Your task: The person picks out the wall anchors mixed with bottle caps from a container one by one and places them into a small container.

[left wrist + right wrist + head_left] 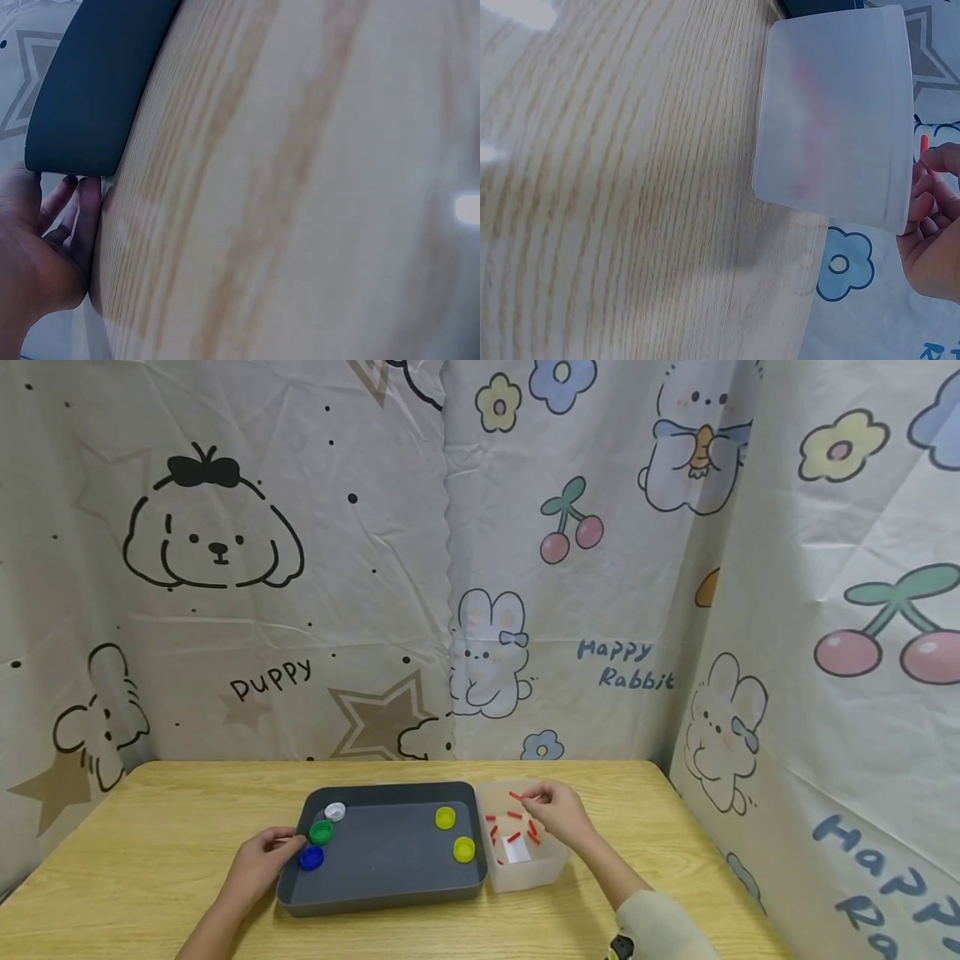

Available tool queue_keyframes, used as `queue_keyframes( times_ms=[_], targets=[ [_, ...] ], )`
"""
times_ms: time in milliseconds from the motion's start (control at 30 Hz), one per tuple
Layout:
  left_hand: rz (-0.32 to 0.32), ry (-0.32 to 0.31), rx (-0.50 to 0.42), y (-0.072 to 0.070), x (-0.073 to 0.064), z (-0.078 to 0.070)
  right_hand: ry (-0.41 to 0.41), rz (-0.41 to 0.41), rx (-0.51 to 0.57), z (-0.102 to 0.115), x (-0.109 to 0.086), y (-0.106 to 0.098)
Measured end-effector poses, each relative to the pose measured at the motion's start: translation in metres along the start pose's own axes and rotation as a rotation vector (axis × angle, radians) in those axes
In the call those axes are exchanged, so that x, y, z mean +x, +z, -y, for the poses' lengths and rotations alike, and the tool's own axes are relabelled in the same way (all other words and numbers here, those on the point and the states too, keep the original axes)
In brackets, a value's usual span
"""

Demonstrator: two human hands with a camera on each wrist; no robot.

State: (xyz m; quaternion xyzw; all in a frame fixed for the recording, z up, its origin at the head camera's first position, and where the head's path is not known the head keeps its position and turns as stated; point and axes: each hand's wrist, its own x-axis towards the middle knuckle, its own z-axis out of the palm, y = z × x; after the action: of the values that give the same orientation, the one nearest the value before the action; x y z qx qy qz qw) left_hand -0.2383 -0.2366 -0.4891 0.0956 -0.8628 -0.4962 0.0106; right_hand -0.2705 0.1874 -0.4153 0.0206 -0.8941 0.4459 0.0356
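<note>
My left hand (258,864) holds the left end of a dark grey tray (390,893), its fingers against the outer wall in the left wrist view. Near it inside the tray lie a white cap (334,812), a green cap (321,833) and a blue cap (311,858). Two yellow caps lie at the tray's right side, an upper yellow cap (445,818) and a lower yellow cap (464,849). Over a translucent box (525,878), my right hand (558,814) pinches a short red stick (924,142). Several red sticks (514,815) lie in the box.
The box stands against the tray's right side on a wooden table (202,793). A white paper piece (516,850) lies inside the box. Behind and to the right hangs a printed curtain (390,610).
</note>
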Motion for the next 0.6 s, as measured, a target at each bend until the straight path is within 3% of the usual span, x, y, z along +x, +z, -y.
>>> queue_keyframes(
  times_ms=[600],
  targets=[
    [0.004, -0.006, 0.001, -0.0021, -0.0020, -0.0006, -0.025, -0.003, -0.006, -0.0038, 0.0018, 0.0020]
  ],
)
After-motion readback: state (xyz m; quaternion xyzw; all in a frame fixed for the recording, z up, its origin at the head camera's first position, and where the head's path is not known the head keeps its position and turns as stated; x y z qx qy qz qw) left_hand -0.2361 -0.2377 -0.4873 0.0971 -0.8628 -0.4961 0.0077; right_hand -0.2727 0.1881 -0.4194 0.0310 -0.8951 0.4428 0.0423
